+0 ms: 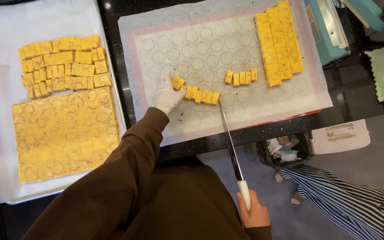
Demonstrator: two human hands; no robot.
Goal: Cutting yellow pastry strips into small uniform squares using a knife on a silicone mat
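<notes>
Currently: row of yellow marbled cubes (199, 95) lies on perforated baking mat (165, 120), near its front edge | gloved left hand (167, 95) rests fingers on row's left end, not closed around it | right hand (254, 212) grips white handle of long knife (230, 142), tip at row's right end | judgement: keep the blade square, steadying fingers clear | cut strips (278, 42) far right; scored slab (63, 133) on left tray.

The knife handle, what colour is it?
White. The knife handle shows in the head view, gripped by the bare right hand.
</notes>
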